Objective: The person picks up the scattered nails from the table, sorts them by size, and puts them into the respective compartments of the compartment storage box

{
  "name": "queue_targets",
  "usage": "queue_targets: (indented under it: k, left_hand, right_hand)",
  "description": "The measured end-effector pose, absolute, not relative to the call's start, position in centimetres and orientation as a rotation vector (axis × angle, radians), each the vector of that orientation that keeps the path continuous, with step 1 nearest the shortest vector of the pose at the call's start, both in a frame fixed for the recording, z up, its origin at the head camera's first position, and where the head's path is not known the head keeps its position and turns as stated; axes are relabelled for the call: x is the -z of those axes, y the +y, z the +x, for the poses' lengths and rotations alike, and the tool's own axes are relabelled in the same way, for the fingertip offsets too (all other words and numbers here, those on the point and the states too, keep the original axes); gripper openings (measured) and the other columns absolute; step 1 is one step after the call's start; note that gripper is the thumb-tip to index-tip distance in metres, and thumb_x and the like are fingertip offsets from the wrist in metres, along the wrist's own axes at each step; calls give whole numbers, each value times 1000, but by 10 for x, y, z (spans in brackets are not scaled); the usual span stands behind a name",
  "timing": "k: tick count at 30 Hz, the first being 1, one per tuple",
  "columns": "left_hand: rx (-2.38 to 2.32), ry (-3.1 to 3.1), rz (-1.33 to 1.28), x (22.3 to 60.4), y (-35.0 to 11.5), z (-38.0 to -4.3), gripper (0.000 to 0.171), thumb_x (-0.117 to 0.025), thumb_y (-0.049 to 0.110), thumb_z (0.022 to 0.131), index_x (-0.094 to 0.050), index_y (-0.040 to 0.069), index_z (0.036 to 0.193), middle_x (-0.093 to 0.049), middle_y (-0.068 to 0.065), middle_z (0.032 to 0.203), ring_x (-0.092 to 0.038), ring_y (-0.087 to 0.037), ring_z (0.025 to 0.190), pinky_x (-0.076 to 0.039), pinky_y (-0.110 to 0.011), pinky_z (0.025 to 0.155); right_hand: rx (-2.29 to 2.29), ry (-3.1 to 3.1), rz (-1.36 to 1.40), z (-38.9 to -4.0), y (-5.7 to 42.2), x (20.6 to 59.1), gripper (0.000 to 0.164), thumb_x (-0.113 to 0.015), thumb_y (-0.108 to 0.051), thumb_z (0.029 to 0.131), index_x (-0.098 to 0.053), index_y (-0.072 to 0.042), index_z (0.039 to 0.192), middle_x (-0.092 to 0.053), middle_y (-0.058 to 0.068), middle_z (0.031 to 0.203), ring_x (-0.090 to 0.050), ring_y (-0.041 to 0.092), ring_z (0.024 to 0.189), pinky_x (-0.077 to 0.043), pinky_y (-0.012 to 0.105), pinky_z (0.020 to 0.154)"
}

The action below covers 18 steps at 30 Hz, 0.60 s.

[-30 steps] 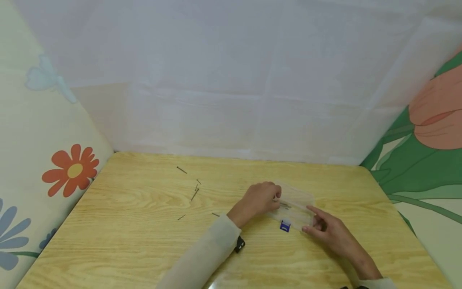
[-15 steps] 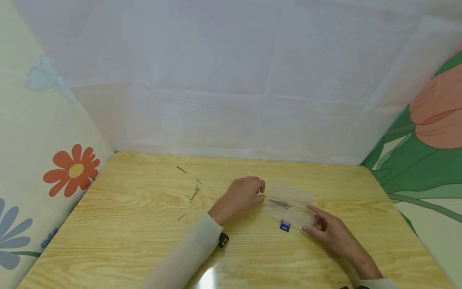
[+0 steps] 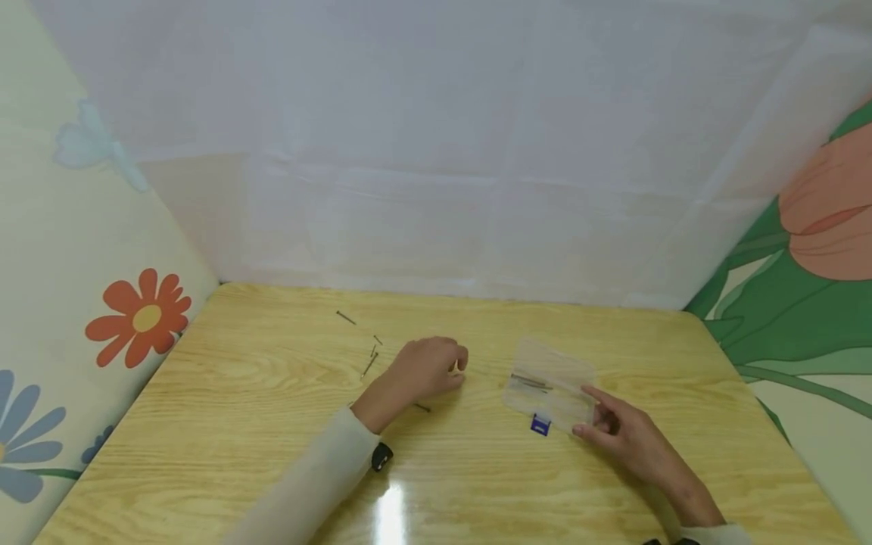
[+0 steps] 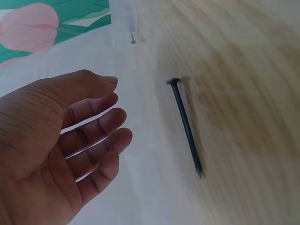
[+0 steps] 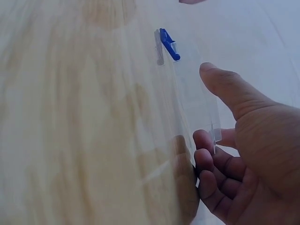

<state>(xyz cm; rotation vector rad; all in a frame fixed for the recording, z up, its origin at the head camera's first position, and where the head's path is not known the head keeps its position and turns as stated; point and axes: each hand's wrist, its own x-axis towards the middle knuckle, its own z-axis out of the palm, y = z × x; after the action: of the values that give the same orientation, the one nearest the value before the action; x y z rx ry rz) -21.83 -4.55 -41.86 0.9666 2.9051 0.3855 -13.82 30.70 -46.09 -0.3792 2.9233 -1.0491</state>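
Drawing away from the clear box point(image 3: 560, 409), the left hand point(image 3: 422, 369) now hovers well to its left, whereas a second ago its fingers were over it. That grip is empty, thumb spread from the loosely curved fingers. A loose nail point(image 4: 185, 126) lies just beside those fingertips without touching them, so the work seems to have shifted from the box to the nails outside it.

The right hand point(image 3: 620, 435) has stayed put, pinching the near end of the box lightly between thumb and fingers. Left of that hold, several nails point(image 3: 531, 383) lie inside.

The box is thin, see-through plastic, rectangular, with a glossy blue latch point(image 3: 540, 425) left of the right thumb. The loose nail is dark metal, straight, flat-headed and pointed. Beyond the left wrist, more fasteners point(image 3: 369, 364) scatter over the smooth, wood-grained table point(image 3: 204, 454); the smallest are hard to tell apart.
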Motion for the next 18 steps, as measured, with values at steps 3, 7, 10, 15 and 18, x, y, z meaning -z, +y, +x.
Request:
queue_targets:
  k: [3,7,10,15,18]
  left_hand:
    - [-379,2879,965,418,-53,-213,12,-73,25,96,-76,18,106,-68,3,98,-60,-11,77,-49,-30,59]
    - [-381,2852,963,420,-61,-208,11,-73,22,96,-77,18,105,-68,3,95,-56,-9,70,-48,-29,56]
    - [-395,2842,975,421,-68,-205,10,-72,18,96,-77,16,104,-69,3,94,-52,-8,66,-46,-28,54]
    - [-409,2818,1000,424,-77,-199,8,-71,16,96,-76,15,102,-68,3,95,-50,-7,63,-46,-28,54]
    - [-396,2818,1013,425,-82,-197,7,-72,15,95,-76,16,101,-69,3,96,-52,-7,67,-48,-28,56]
  right_hand:
    - [1041,2931,-379,-138,307,461,73,-83,-27,88,-52,3,146,-59,-6,87,-56,7,77,-51,27,70]
    - [1045,2933,-391,-138,307,462,73,-83,-26,88,-52,3,146,-59,-6,87,-56,7,77,-51,27,70]
    - [1077,2921,-410,-138,308,463,72,-83,-24,88,-52,4,146,-59,-6,86,-56,7,75,-51,27,69]
    - [1110,2914,-447,-138,310,464,70,-84,-21,88,-53,5,145,-58,-6,85,-55,6,74,-50,27,67]
    - [1109,2919,-457,-138,310,464,70,-84,-20,88,-53,6,145,-58,-6,85,-55,6,74,-50,27,67]
